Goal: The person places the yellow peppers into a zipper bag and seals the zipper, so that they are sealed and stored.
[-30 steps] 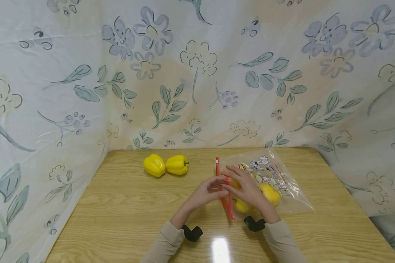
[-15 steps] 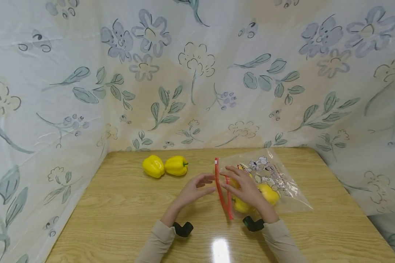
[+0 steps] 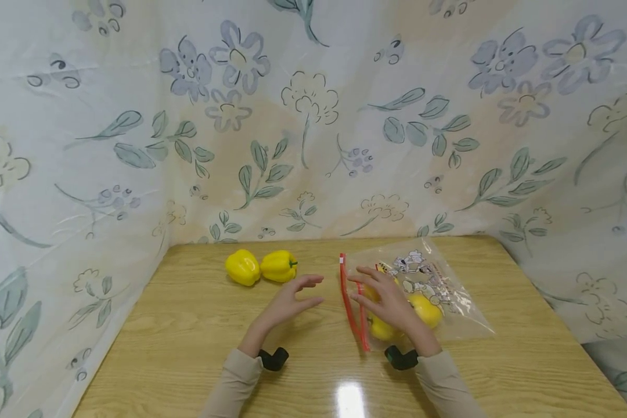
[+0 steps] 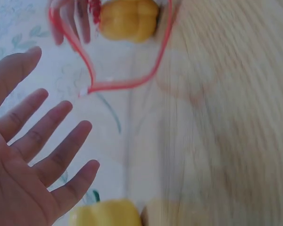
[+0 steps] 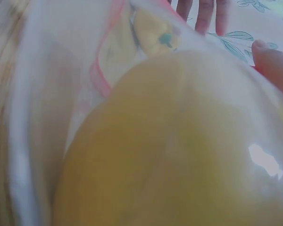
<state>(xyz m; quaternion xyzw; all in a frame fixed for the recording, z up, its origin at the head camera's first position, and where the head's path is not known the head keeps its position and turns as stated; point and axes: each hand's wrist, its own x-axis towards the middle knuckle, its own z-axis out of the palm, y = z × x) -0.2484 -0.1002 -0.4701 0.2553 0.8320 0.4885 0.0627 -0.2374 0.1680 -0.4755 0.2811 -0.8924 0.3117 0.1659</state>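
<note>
A clear zip bag (image 3: 462, 307) with a red-edged mouth lies on its side, right of centre in the head view. Several yellow bell peppers (image 3: 425, 310) are inside it; one pepper (image 5: 170, 146) fills most of the right wrist view behind the plastic. My right hand (image 3: 386, 297) holds the upper lip of the mouth, keeping it parted from the lower red strip (image 3: 351, 310). Left of the bag, my left hand (image 3: 287, 302) is in the air with fingers spread, holding nothing. Two yellow bell peppers (image 3: 242, 267) sit side by side beyond it.
The wooden table (image 3: 188, 348) carries everything. A floral cloth (image 3: 313, 174) hangs behind it and along both sides. A dark curved camera mount (image 3: 274, 359) is worn at each wrist.
My left hand has drawn away from the bag's mouth toward the left, nearer the two loose peppers. My right hand and the bag have stayed nearly in place.
</note>
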